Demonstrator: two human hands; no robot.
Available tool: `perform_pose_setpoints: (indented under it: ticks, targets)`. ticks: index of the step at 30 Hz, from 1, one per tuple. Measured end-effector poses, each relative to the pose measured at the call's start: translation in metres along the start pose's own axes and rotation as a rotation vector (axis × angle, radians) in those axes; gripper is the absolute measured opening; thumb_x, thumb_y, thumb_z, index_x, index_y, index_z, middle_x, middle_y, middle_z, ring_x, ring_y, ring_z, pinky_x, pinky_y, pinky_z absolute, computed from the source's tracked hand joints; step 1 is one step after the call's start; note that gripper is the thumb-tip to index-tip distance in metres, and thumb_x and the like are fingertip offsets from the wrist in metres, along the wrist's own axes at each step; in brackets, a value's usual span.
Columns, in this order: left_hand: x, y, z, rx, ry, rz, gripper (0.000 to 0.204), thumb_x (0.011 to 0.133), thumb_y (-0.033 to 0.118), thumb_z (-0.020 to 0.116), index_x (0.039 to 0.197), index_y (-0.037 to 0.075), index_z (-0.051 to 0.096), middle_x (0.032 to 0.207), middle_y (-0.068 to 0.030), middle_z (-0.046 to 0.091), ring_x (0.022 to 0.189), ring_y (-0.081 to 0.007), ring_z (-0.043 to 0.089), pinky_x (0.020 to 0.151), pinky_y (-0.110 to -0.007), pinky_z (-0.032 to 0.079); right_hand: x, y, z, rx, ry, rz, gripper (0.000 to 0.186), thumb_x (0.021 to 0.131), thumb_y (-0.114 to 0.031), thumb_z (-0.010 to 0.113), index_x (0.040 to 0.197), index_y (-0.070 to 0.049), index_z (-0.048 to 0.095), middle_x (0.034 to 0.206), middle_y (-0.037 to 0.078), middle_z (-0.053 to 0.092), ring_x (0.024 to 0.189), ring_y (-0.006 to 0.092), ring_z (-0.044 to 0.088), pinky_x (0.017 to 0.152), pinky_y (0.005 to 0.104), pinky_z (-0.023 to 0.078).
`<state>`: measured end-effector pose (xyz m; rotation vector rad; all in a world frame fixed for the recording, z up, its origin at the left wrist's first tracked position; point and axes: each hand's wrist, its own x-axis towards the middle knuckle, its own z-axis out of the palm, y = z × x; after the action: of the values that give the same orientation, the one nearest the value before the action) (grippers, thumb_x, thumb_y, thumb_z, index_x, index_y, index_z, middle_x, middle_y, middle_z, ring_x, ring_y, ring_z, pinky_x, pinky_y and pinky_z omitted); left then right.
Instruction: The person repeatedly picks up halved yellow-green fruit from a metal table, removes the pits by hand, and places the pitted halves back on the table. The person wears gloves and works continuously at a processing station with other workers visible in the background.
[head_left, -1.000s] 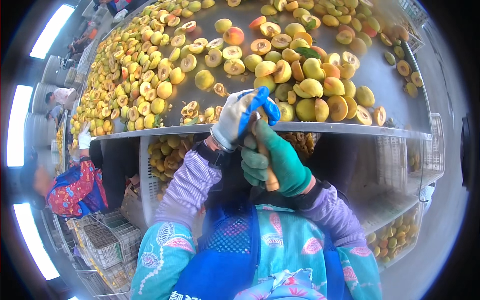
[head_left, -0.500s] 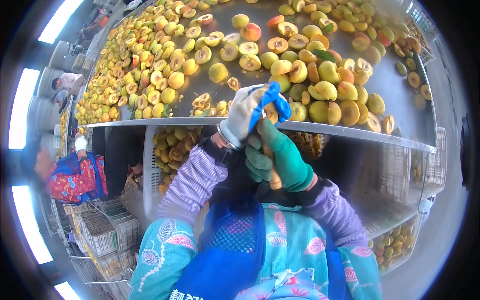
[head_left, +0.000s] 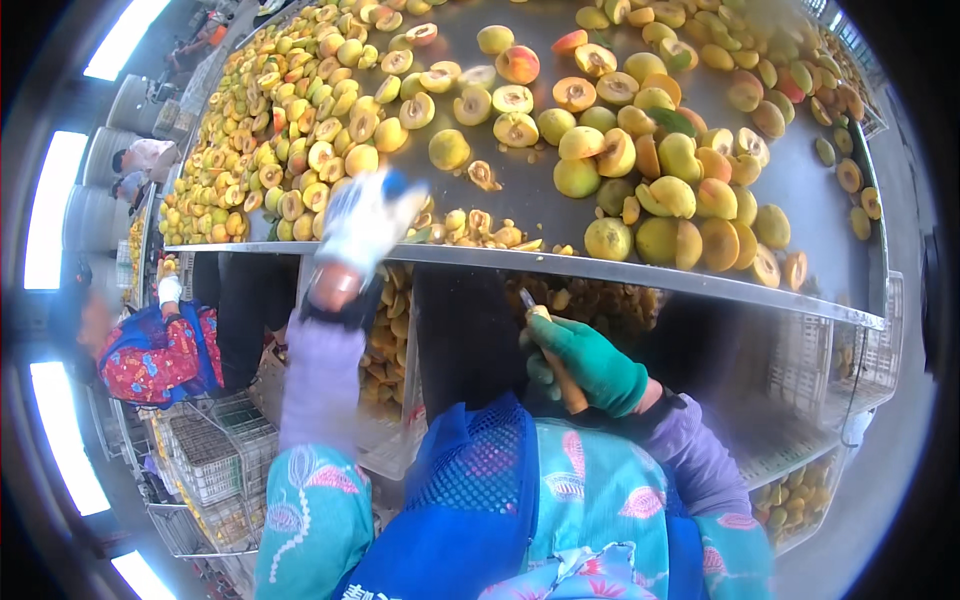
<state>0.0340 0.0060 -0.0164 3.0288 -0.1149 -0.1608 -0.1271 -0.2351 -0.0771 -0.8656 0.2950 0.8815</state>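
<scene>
In a green glove, my right hand (head_left: 598, 362) is closed around the wooden handle of a small pitting knife (head_left: 572, 392). Its short metal tip points up and away, just below the table's front rim. My left hand (head_left: 360, 225), in a white and blue glove, reaches over that rim at the left and is smeared by motion. Whether it holds anything does not show. Close by lie halved peaches (head_left: 362, 159) in a large heap. Loose stones and scraps (head_left: 484, 232) lie along the edge between my hands.
The metal table (head_left: 600, 262) carries more whole and cut peaches (head_left: 672, 195) at the right. Under it stand a crate of peach pieces (head_left: 392, 340) and white plastic crates (head_left: 800, 345). At the left, a co-worker in a red patterned sleeve (head_left: 165, 355) sits near stacked crates (head_left: 205, 455).
My hands have parted. The left has swung left over the heap, leaving the peach piece it held out of clear sight. The right has lowered and moved right with the knife.
</scene>
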Motion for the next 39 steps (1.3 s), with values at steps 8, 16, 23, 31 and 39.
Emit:
perform_pose_setpoints:
  ticks: [8,16,23,31,39]
  targets:
    - [0.110,0.001,0.046,-0.623,-0.458,0.028,0.056,0.082,0.041,0.070,0.121,0.003,0.058,0.111,-0.0125,0.066,0.092,-0.0254,0.068,0.077,-0.036,0.055,-0.011,-0.026,-0.004,-0.149,0.292,-0.301,0.037,0.099,-0.045,0.052,0.095,-0.008,0.055,0.063,0.001,0.051,0.048,0.0096,0.047,0.045,0.0229,0.038]
    - [-0.020,0.053,0.065,-1.532,-0.219,0.263,0.049,0.101,0.031,0.045,0.131,-0.008,0.049,0.120,-0.0192,0.062,0.101,-0.0267,0.066,0.085,-0.034,0.055,0.025,-0.024,0.014,-0.908,0.615,-0.882,0.030,0.097,-0.031,0.057,0.092,-0.003,0.050,0.068,0.022,0.060,0.062,0.0432,0.062,0.052,0.0492,0.045]
    - [-0.043,0.088,0.045,-0.516,0.435,0.823,0.035,0.078,0.011,0.071,0.111,0.003,0.062,0.103,-0.0118,0.067,0.092,-0.0291,0.066,0.081,-0.037,0.053,0.020,-0.015,0.014,-0.870,0.668,-0.876,0.030,0.097,-0.031,0.058,0.093,-0.003,0.047,0.065,0.023,0.059,0.061,0.0437,0.062,0.049,0.0509,0.045]
    - [-0.055,0.100,0.063,-1.044,0.330,0.510,0.029,0.083,0.009,0.067,0.110,0.002,0.062,0.099,-0.0102,0.067,0.087,-0.0261,0.065,0.078,-0.036,0.052,0.026,-0.012,0.014,-0.902,0.655,-0.873,0.032,0.098,-0.030,0.054,0.094,0.000,0.046,0.064,0.024,0.058,0.060,0.0455,0.060,0.049,0.0520,0.045]
    - [-0.049,0.097,0.051,-0.766,0.417,0.636,0.016,0.096,0.013,0.054,0.097,0.001,0.065,0.087,-0.0069,0.065,0.079,-0.0141,0.063,0.072,-0.028,0.050,0.030,-0.009,0.007,-0.908,0.555,-0.837,0.035,0.098,-0.031,0.054,0.097,0.002,0.047,0.068,0.026,0.060,0.065,0.0460,0.061,0.053,0.0514,0.046]
